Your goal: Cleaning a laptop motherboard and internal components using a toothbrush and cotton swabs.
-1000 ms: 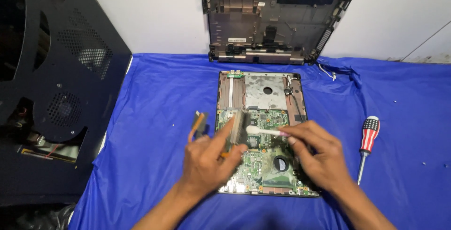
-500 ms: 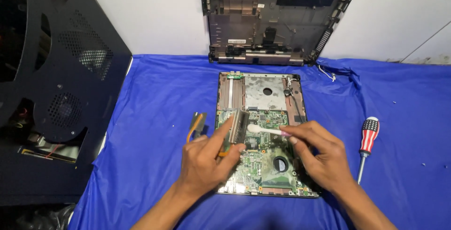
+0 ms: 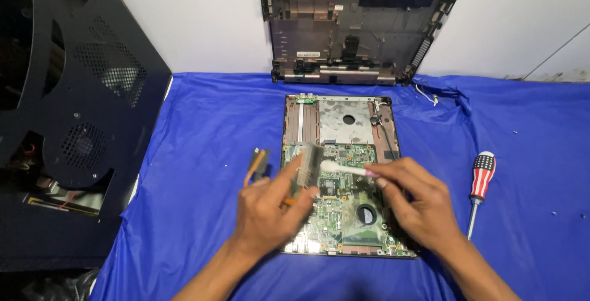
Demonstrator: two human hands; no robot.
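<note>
An opened laptop base with a green circuit board (image 3: pixel 342 215) lies on the blue cloth (image 3: pixel 203 129). My left hand (image 3: pixel 270 212) grips a copper heat pipe with a finned heat sink (image 3: pixel 307 163), tilted up over the board; the pipe's other end (image 3: pixel 258 163) sticks out to the left. My right hand (image 3: pixel 415 206) pinches a white cotton swab (image 3: pixel 344 168), whose tip sits against the fins of the heat sink.
A dark laptop cover (image 3: pixel 359 27) leans upright against the white wall at the back. A screwdriver with a striped handle (image 3: pixel 479 184) lies to the right on the cloth. A black perforated computer case panel (image 3: pixel 67 92) stands at the left edge.
The swab tip has shifted slightly along the heat sink fins. Both hands stay over the board in nearly the same place.
</note>
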